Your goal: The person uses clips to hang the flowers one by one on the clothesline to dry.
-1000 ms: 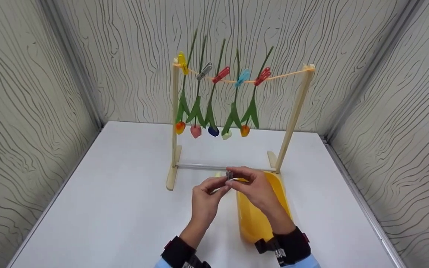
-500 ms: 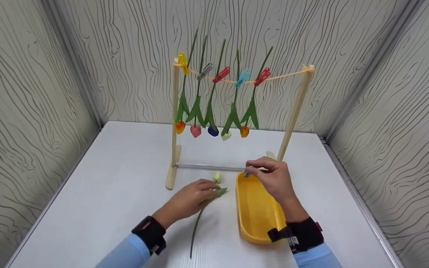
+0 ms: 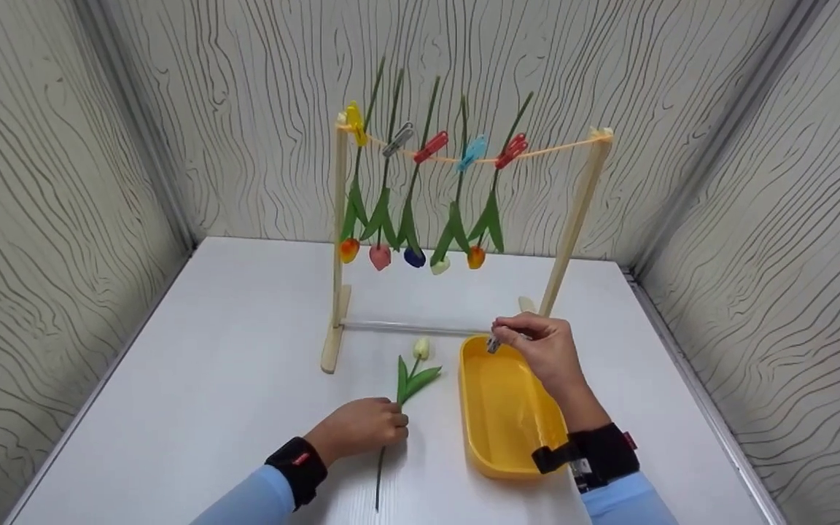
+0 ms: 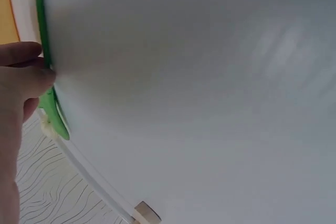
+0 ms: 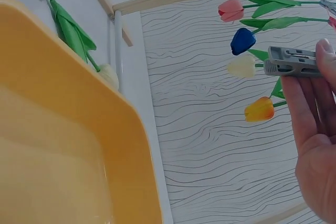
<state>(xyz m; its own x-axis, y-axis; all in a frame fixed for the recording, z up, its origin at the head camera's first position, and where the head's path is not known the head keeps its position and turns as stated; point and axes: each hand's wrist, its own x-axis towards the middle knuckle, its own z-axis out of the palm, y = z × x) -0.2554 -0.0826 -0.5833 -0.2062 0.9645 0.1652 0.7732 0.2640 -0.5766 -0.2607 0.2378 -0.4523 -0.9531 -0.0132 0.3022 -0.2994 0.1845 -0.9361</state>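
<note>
A white tulip with green leaves lies on the table, its bloom pointing toward the rack. My left hand pinches its stem just below the leaves; the thumb and finger on the green stem show in the left wrist view. Over the far end of the yellow tub, my right hand holds a grey clothespin between thumb and fingers. The clothespin's free end sticks out past the fingertips.
Behind the hands stands a wooden rack with an orange cord. Several tulips hang bloom-down from it by coloured clothespins, such as a blue one. A clear crossbar joins the rack's feet. Patterned walls enclose the table.
The hands were together at the clothespin, then parted. My left hand went down and left to the tulip's stem and now grips it. The right hand moved right over the tub, keeping the clothespin.
</note>
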